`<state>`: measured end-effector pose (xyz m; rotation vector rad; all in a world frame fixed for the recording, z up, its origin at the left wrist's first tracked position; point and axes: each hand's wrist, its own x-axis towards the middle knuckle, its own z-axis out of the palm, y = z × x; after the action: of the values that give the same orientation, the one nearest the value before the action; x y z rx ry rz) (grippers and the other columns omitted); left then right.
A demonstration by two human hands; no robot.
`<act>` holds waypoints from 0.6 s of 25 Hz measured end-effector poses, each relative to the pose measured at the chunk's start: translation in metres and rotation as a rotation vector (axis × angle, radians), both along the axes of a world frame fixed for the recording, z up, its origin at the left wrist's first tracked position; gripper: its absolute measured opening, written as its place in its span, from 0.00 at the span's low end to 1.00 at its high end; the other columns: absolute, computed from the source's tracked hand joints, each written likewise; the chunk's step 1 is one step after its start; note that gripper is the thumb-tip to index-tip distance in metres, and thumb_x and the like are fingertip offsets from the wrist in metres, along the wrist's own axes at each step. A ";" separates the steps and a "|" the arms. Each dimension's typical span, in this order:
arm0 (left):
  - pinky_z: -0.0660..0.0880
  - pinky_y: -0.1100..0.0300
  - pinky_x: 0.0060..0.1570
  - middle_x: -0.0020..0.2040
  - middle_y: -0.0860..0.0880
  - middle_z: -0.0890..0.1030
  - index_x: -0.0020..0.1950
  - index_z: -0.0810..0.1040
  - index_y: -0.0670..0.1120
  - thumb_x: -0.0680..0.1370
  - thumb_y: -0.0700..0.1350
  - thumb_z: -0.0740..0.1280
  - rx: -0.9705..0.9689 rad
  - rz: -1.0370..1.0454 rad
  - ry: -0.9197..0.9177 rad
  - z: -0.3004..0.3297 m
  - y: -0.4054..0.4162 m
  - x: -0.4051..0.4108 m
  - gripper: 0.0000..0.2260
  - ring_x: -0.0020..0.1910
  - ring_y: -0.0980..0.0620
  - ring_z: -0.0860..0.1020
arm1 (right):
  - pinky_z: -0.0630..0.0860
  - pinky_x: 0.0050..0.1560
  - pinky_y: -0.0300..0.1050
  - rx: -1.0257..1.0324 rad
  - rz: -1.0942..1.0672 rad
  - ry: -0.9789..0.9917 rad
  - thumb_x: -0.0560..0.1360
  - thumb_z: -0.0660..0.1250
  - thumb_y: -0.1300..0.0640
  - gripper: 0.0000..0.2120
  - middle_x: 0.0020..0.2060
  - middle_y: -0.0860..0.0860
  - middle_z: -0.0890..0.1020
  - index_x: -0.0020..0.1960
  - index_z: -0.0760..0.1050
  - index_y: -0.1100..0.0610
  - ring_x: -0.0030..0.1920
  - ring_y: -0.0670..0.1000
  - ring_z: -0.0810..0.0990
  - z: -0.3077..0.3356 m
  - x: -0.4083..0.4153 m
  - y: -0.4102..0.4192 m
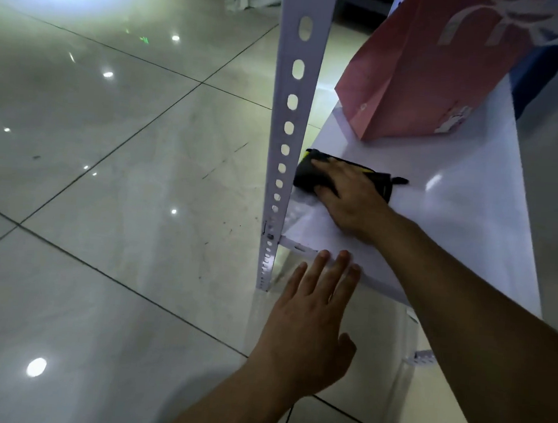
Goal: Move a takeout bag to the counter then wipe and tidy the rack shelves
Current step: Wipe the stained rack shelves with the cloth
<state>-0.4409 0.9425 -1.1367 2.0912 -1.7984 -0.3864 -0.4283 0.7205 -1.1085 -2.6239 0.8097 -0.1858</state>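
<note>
Shelf (453, 197): flat white panel, smooth and glossy, with a bright glare spot right of centre. Low to the floor. Front-left upright (284, 139): white angle-iron post, a row of oval holes punched down its face.

Cloth (309, 177): black, soft, folded to a rough rectangle with a thin yellow edge showing at the far side. It lies on the shelf just beside the upright, partly hidden under the fingers.

Pink bag (422, 76): stiff paper, matte, with a white ribbon print near the top and a small white figure near the base. It stands upright on the same shelf, further back, apart from the cloth.

Floor (109, 166): large pale glazed tiles, dark grout lines, scuff marks near the post foot, ceiling lights reflected as dots.

Right hand (348, 199): palm down, grip flat, fingers straight and pressed on the cloth; forearm reaches in from lower right.

Left hand (309, 325): palm down, fingers spread and straight, tips touching the shelf's near edge; holds nothing.
</note>
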 end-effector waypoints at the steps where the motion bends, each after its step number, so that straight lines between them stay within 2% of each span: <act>1: 0.38 0.48 0.78 0.81 0.55 0.35 0.81 0.39 0.54 0.78 0.56 0.61 0.002 0.003 0.002 0.000 -0.001 0.000 0.39 0.77 0.53 0.30 | 0.56 0.77 0.53 0.005 0.049 0.009 0.83 0.60 0.51 0.24 0.78 0.52 0.65 0.78 0.64 0.48 0.78 0.55 0.62 0.000 0.013 0.002; 4: 0.39 0.48 0.78 0.81 0.54 0.35 0.81 0.39 0.53 0.79 0.53 0.61 0.018 0.009 -0.031 -0.001 0.000 -0.002 0.39 0.77 0.53 0.29 | 0.59 0.76 0.54 0.022 0.225 0.047 0.83 0.61 0.52 0.21 0.77 0.51 0.66 0.76 0.68 0.47 0.77 0.55 0.63 0.003 0.026 0.018; 6: 0.38 0.48 0.78 0.80 0.54 0.34 0.80 0.37 0.54 0.79 0.52 0.61 0.036 0.017 -0.046 -0.002 -0.001 0.000 0.39 0.76 0.53 0.28 | 0.59 0.76 0.54 0.019 0.295 0.034 0.83 0.62 0.55 0.22 0.77 0.51 0.66 0.76 0.68 0.49 0.77 0.54 0.63 0.003 0.012 0.029; 9: 0.38 0.49 0.78 0.80 0.54 0.33 0.80 0.35 0.54 0.80 0.50 0.61 0.041 0.024 -0.039 -0.003 -0.002 -0.001 0.39 0.77 0.52 0.28 | 0.59 0.76 0.54 0.002 0.291 0.036 0.84 0.59 0.53 0.24 0.79 0.48 0.63 0.80 0.61 0.47 0.78 0.52 0.61 0.004 -0.021 0.030; 13: 0.41 0.52 0.78 0.80 0.53 0.32 0.81 0.38 0.52 0.79 0.48 0.61 0.018 0.034 -0.052 -0.002 0.002 -0.003 0.39 0.78 0.51 0.31 | 0.55 0.77 0.53 -0.056 0.176 0.101 0.85 0.55 0.52 0.25 0.80 0.50 0.60 0.81 0.56 0.49 0.80 0.51 0.57 0.009 -0.025 0.003; 15: 0.44 0.52 0.79 0.80 0.51 0.33 0.81 0.38 0.50 0.79 0.47 0.62 0.028 0.114 -0.017 0.002 0.006 -0.001 0.39 0.79 0.51 0.33 | 0.54 0.78 0.53 -0.061 0.130 0.097 0.85 0.55 0.51 0.25 0.81 0.50 0.59 0.81 0.56 0.49 0.80 0.51 0.56 0.008 -0.025 0.007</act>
<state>-0.4417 0.9488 -1.1350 2.2104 -1.6825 -0.3665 -0.4529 0.7274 -1.1004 -2.7508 0.6707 -0.0479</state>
